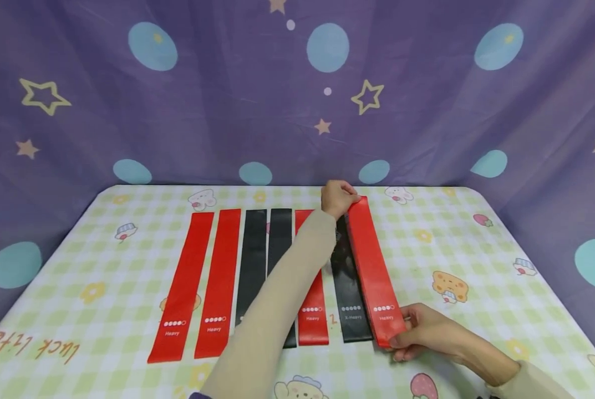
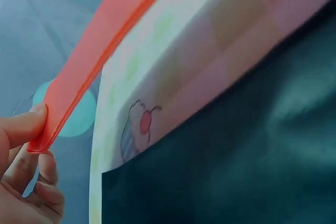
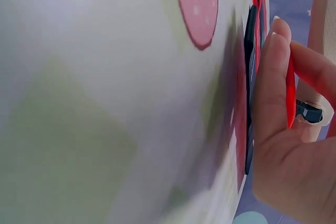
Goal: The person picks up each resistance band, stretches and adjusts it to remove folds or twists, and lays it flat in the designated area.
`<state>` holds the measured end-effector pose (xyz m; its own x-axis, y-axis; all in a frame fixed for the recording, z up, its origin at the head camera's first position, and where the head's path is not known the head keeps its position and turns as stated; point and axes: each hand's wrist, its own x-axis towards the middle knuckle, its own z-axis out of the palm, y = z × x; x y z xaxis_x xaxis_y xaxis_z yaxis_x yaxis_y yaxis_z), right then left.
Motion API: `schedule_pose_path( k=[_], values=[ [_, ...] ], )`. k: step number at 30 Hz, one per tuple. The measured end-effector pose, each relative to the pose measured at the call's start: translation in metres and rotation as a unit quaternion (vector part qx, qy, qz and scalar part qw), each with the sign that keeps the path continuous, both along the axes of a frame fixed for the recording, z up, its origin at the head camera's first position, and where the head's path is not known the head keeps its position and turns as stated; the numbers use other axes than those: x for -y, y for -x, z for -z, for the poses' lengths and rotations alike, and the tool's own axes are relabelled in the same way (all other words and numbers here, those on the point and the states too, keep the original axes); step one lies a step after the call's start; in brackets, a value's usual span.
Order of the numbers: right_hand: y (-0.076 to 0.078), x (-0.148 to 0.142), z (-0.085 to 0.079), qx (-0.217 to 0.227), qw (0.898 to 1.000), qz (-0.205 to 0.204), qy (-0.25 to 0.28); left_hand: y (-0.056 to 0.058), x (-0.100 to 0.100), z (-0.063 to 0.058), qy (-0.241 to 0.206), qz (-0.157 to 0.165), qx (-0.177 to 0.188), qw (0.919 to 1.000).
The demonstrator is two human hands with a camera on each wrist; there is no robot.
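A red resistance band [image 1: 375, 266] marked "Heavy" is stretched lengthwise between both hands at the right end of a row of flat bands. My left hand [image 1: 338, 198] pinches its far end; the left wrist view shows that end of the band [image 2: 84, 66] raised between thumb and fingers. At the near end my right hand [image 1: 422, 335] grips the band's corner, thumb on top and fingers beneath. Close beside it on the left lies a black band [image 1: 351, 299] marked "X-Heavy". The left forearm crosses over another red band [image 1: 313, 327] and partly hides two black bands [image 1: 252, 249].
Two more red bands [image 1: 179, 299] lie at the left of the row. A checked cloth with cartoon prints [image 1: 457, 238] covers the table. Behind it hangs a purple curtain [image 1: 257, 100] with stars and dots.
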<state>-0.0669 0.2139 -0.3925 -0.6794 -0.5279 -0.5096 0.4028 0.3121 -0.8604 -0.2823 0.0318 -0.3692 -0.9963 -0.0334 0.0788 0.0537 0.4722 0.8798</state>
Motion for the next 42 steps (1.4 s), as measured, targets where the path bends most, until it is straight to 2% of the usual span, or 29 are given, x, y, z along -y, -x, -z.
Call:
schedule_pose_path(
  k=[8,13,18,22,29,37,42],
  values=[
    [0.0,-0.008,0.001,0.006,0.999,0.007,-0.037,-0.002,-0.011,0.006,0.053,0.017,-0.021,0.9982],
    [-0.003,-0.009,0.004,0.018,0.998,0.025,-0.047,0.004,-0.014,0.015,0.087,0.025,-0.03,0.9954],
    [-0.006,-0.011,0.004,0.034,0.997,0.039,-0.063,0.01,-0.018,0.022,0.112,0.038,-0.018,0.9929],
    [-0.005,-0.008,0.004,0.04,0.997,0.038,-0.059,0.011,-0.015,0.024,0.133,0.032,-0.006,0.9906],
    [-0.003,-0.005,0.004,0.037,0.997,0.044,-0.057,0.008,-0.01,0.02,0.124,0.026,0.027,0.9916],
    [-0.003,-0.004,0.006,0.027,0.995,0.065,-0.077,0.005,-0.008,0.02,0.122,0.016,0.02,0.9922],
    [-0.004,-0.004,0.006,0.022,0.995,0.066,-0.071,0.005,-0.007,0.02,0.114,0.024,0.018,0.9931]
  ],
)
